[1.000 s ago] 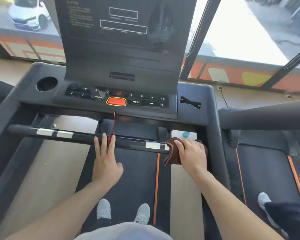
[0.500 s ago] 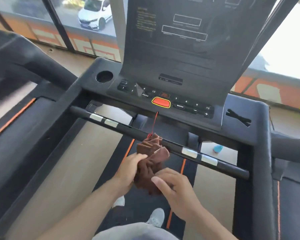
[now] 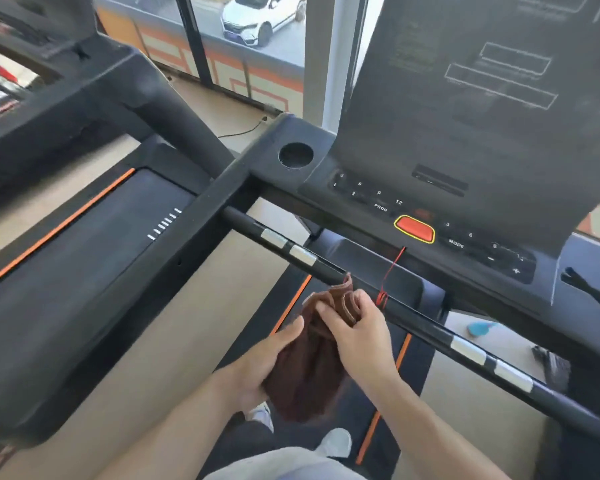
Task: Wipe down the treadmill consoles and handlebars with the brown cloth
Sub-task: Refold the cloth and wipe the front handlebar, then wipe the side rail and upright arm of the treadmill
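Both hands have left the crossbar [image 3: 413,323]: the brown cloth [image 3: 309,368] now hangs bunched just below it, left hand [image 3: 260,362] curled under it, right hand [image 3: 357,327] pinching its top folds. Regripping, I'd judge; next, press cloth onto the bar. Left fingertips are hidden behind the cloth.

Brown cloth [image 3: 305,375], black console [image 3: 465,140] w/ red button [image 3: 414,229] edged yellow, red cord [image 3: 390,275], black bar [image 3: 413,322] w/ silver pads, orange belt stripes, white car [image 3: 260,15].
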